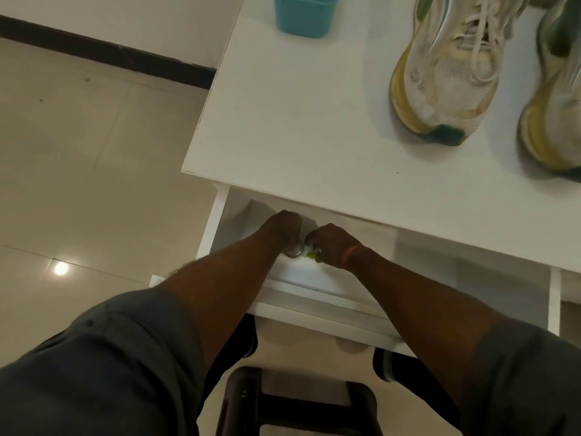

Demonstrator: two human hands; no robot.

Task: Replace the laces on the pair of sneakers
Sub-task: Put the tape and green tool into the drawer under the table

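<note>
Sneakers: the pair is sitting on top of the white table, at its far right, toes pointing toward the person. The left sneaker (pixel 452 67) is showing in full, white mesh with a yellowed sole and a green toe tip, and its white laces (pixel 481 36) are still threaded. The right sneaker (pixel 556 114) is running off the right edge and is blurred.
Hands: both are reaching down into the open drawer, close together and almost touching.
Left hand (pixel 283 231): its fingers are curling downward around something pale; what it is cannot be told.
Right hand (pixel 330 243): its fingers are curling too, and a small green piece (pixel 311 254) is peeking out just beside them, between the two hands. Whether the hand is pinching it cannot be told. An orange band (pixel 351 253) is circling the wrist.
Drawer (pixel 314 278): it is standing pulled out from under the table's front edge, white inside.
Table (pixel 298 121): white, with its near left corner jutting over the floor.
Blue tub (pixel 303 14): it is standing at the table's far edge, well apart from the sneakers.
Sleeves (pixel 110 357): grey, rolled up above both forearms.
Stool (pixel 298 401): dark, standing below the drawer, between the person's legs.
Floor (pixel 78 184): glossy pale tiles, reflecting a lamp.
</note>
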